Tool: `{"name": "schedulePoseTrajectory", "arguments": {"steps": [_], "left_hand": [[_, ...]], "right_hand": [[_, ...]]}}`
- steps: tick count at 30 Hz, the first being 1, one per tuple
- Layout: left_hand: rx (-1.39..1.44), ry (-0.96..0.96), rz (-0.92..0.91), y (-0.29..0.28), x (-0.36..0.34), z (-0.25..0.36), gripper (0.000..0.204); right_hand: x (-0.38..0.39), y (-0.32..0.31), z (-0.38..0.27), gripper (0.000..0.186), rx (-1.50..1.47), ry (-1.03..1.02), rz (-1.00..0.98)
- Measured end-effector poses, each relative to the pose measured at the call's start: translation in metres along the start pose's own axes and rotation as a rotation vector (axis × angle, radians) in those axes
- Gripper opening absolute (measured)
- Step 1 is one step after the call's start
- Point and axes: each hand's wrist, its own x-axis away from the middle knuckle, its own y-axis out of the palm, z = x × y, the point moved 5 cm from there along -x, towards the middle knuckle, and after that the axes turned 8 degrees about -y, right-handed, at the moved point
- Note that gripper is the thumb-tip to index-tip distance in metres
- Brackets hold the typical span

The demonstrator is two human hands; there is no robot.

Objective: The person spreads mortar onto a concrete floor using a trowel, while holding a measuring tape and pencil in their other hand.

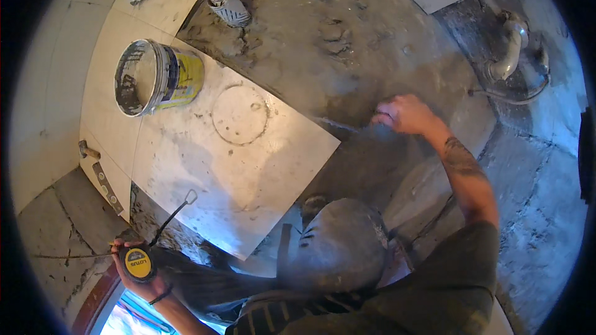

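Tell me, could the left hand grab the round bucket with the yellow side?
Probably not right now: the left hand holds a round black-and-yellow tape measure, and the bucket stands farther ahead on pale, flat tiles.

Left hand (142, 286) curled low; right hand (406, 113) outstretched forward.

Pale floor tiles (217, 167) bearing bucket (188, 75), hammer (89, 150), grey level (107, 187); mortar bed (323, 43) alongside.

Dim warm light, blue cast at right; soft shadows on tile (231, 160). Fisheye bends edges, corners black.
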Motion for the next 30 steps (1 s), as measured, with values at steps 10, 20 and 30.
{"name": "schedulePoseTrajectory", "arguments": {"steps": [10,20,30], "left_hand": [[-0.011,0.023,-0.01,0.014,0.004,0.012,0.024],[0.001,0.039,0.123,-0.007,0.017,0.018,0.027],[-0.028,0.06,0.144,-0.011,0.015,0.017,0.026]], "right_hand": [[-0.028,-0.082,0.042,0.04,0.073,0.197,0.207],[-0.024,-0.017,-0.013,0.035,-0.081,-0.068,0.011],[-0.069,-0.04,-0.015,0.04,0.118,-0.03,0.004]]}}
